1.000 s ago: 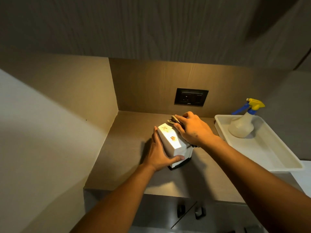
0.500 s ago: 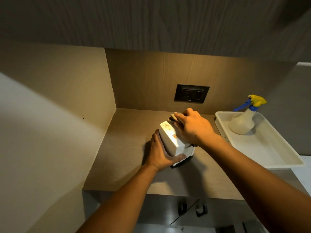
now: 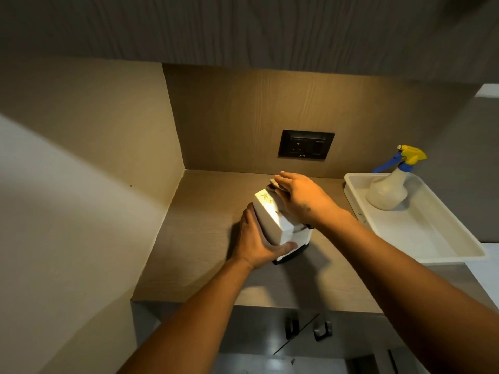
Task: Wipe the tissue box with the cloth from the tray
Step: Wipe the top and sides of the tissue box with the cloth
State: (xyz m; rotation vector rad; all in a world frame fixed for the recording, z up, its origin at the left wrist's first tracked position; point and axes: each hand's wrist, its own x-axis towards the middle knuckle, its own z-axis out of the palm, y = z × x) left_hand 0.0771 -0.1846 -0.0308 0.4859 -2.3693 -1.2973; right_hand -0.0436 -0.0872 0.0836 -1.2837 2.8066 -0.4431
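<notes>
A white tissue box (image 3: 271, 217) with small orange prints stands tilted on the brown counter (image 3: 199, 238), its near lower corner resting on the surface. My left hand (image 3: 255, 242) grips the box's left side and near end, thumb across the front. My right hand (image 3: 302, 198) lies flat on the box's upper right face, pressing a pale folded cloth (image 3: 275, 184) against it; only the cloth's far edge shows past my fingertips. The white tray (image 3: 442, 249) sits to the right.
A clear spray bottle (image 3: 388, 188) with a blue and yellow trigger stands in the tray's far end. A black wall socket (image 3: 306, 144) is on the back panel. Walls close off the left and back, a cabinet hangs overhead, and cabinet handles (image 3: 322, 330) show below the counter edge.
My right hand with the cloth has slid a little toward the far end of the box. My left hand keeps the same grip. The camera has moved slightly.
</notes>
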